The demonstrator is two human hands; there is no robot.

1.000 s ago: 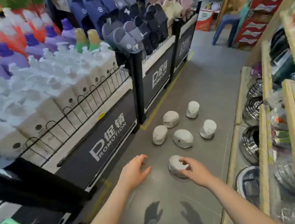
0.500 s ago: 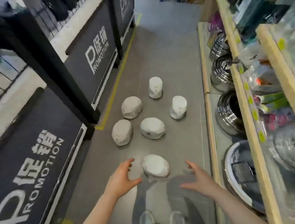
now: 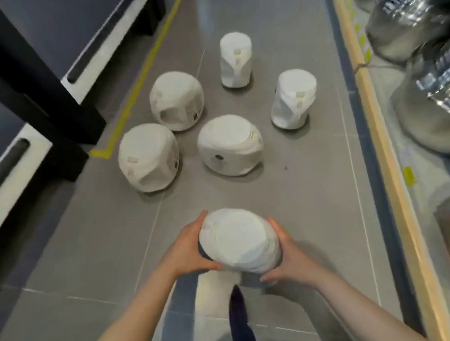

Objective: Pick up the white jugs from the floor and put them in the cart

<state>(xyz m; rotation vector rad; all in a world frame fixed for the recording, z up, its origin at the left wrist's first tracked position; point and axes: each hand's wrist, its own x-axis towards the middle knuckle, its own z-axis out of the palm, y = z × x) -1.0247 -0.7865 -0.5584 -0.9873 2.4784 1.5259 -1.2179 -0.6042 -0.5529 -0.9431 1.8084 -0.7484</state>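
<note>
Low in the frame, centre, both hands clamp one white jug (image 3: 239, 243) between them: left hand (image 3: 188, 250) curled round its left flank with the thumb wrapping under the near edge, right hand (image 3: 287, 254) cupping the right flank, fingers (image 3: 270, 275) reaching beneath; so the grip is closed on the jug from both sides, the jug sitting squarely between the palms, its broad flat face turned up toward the camera; whether it has left the floor (image 3: 314, 190) cannot be told from this view; five more wrapped jugs stand further up the frame, well apart from the hands: two squat ones at centre-left (image 3: 149, 157) and (image 3: 176, 101), one squat at centre (image 3: 230, 144), two taller upright ones toward upper right (image 3: 236, 59) and (image 3: 293, 99); all appear swathed in white wrapping, creased and taped, so the surface likely gives a little and may slide on the hard body within; judged bulky rather than heavy, rigid underneath, possibly breakable if dropped on the tile; no handle shows through the wrap, so the sensible hold is as here, two palms opposed on the widest part with fingertips hooked under the base; cart not in view; shiny metal pots (image 3: 428, 95) crowd the low shelf at right edge, dark promotion stand (image 3: 37, 85) upper left, yellow floor line (image 3: 141, 77) running diagonally between stand and jugs
</note>
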